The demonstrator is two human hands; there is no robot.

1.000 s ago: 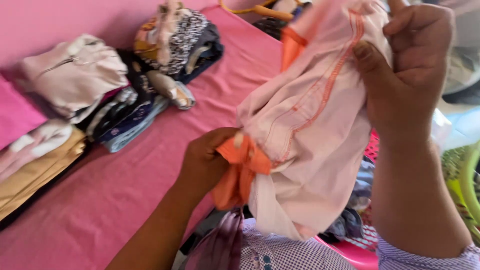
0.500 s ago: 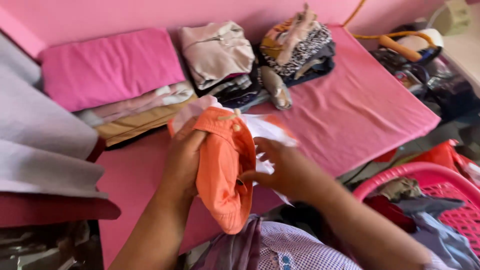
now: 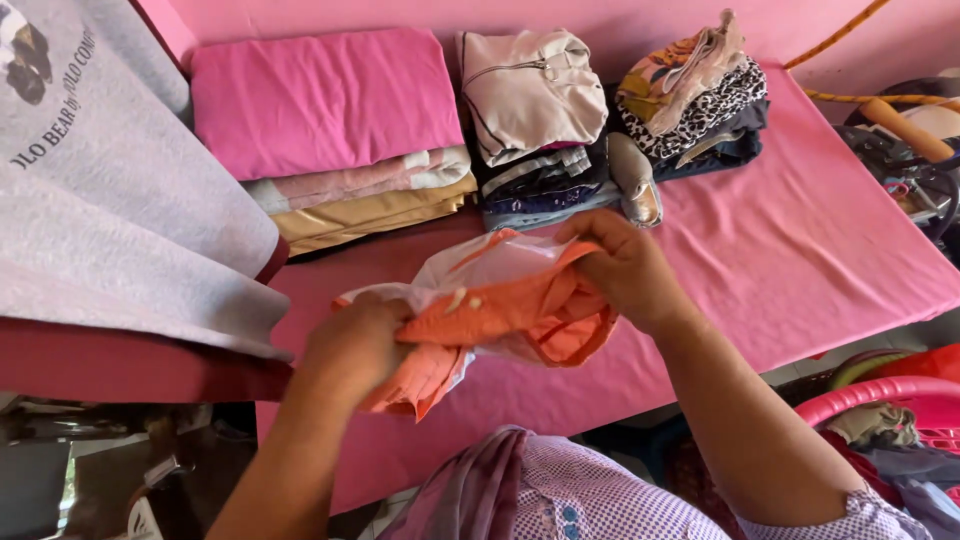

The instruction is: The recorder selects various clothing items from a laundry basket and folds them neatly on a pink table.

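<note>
Both my hands hold a bunched orange and pale pink shirt (image 3: pixel 500 310) just above the pink-covered bed (image 3: pixel 800 260). My left hand (image 3: pixel 355 345) grips the shirt's left end, where orange cloth hangs down. My right hand (image 3: pixel 625 265) pinches its upper right edge. Small white buttons show on the orange part.
Along the back lie three stacks of folded clothes: a pink-topped pile (image 3: pixel 330 110), a beige jacket pile (image 3: pixel 530 100), and a patterned pile (image 3: pixel 695 90). A grey printed garment (image 3: pixel 110 190) hangs at the left. A pink laundry basket (image 3: pixel 880 410) stands lower right.
The shirt has come down from being held up at the right to low over the bed. My hands have spread apart along it, and the view has swung left.
</note>
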